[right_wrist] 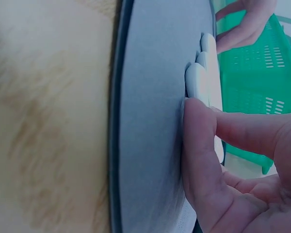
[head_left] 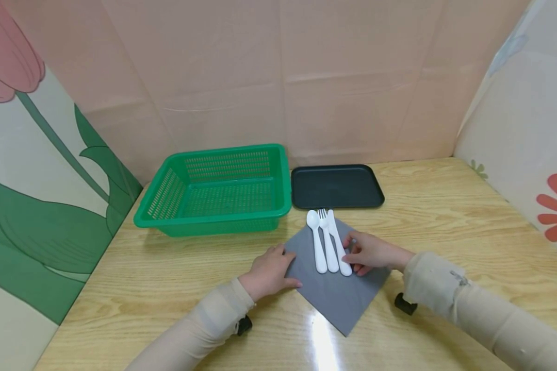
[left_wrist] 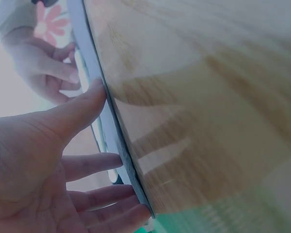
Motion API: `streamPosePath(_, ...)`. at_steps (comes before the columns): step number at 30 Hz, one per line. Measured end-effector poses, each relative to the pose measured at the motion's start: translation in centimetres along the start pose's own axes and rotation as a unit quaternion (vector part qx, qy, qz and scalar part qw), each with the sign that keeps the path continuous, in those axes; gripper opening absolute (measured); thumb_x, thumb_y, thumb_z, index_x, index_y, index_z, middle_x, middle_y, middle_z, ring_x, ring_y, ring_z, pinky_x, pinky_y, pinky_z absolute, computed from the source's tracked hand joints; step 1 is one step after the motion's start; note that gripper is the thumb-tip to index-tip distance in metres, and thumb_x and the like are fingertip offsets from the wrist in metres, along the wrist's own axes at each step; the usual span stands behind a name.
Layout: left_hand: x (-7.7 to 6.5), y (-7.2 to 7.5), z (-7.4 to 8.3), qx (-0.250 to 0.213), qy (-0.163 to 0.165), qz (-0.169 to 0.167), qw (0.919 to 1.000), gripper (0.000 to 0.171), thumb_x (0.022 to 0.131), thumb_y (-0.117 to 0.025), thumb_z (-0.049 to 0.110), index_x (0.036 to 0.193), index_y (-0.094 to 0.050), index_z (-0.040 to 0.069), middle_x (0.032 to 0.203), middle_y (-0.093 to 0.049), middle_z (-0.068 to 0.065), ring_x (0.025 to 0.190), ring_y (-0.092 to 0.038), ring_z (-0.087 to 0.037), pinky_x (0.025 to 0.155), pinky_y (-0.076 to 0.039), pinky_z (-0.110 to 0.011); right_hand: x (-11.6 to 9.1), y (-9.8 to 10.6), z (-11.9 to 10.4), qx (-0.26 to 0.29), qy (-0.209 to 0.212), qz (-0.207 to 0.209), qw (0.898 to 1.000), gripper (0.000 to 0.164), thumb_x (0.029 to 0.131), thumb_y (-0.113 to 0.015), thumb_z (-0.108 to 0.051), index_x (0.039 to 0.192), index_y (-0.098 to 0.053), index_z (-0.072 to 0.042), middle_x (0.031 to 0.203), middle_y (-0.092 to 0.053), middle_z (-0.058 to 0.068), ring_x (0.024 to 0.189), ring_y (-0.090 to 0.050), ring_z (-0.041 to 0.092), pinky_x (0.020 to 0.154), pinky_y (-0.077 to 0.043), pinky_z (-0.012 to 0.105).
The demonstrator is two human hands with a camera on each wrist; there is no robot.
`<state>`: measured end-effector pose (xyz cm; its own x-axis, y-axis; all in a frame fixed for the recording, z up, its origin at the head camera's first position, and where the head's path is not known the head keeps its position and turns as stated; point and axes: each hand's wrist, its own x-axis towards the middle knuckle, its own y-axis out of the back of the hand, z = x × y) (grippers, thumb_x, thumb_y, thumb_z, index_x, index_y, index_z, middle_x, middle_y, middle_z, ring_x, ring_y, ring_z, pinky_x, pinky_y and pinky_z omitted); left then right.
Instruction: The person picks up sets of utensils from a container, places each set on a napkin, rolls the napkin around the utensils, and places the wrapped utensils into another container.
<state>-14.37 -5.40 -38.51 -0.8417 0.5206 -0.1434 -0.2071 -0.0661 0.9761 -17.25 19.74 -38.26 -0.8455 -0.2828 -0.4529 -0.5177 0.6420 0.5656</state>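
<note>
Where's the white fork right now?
In the head view, the fork lies on the grey napkin, between the spoon on its left and the knife on its right.

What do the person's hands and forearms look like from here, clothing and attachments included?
The left hand and right hand are bare, with no gloves visible. The left sleeve and right sleeve are long, beige and wrinkled, bulkier near the wrists. A small black piece shows below the left wrist, a second one below the right.
</note>
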Motion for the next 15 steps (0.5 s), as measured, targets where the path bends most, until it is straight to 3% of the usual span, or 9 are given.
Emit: streamPosePath(15,-0.08,0.19,0.07,-0.001,-0.001,-0.002,1.0000,0.063,0.080,-0.067,0.048,0.127,-0.056,0.008,0.121,-0.055,-0.013,0.110,-0.055,-0.025,0.088,-0.050,-0.035,-0.32,-0.01,-0.18,-0.006,0.006,-0.002,1.000,0.032,0.089,-0.062,-0.014,0.112,-0.044,-0.002,0.078,-0.056,0.009,0.062,-0.057,0.015,0.058,-0.054,0.028)
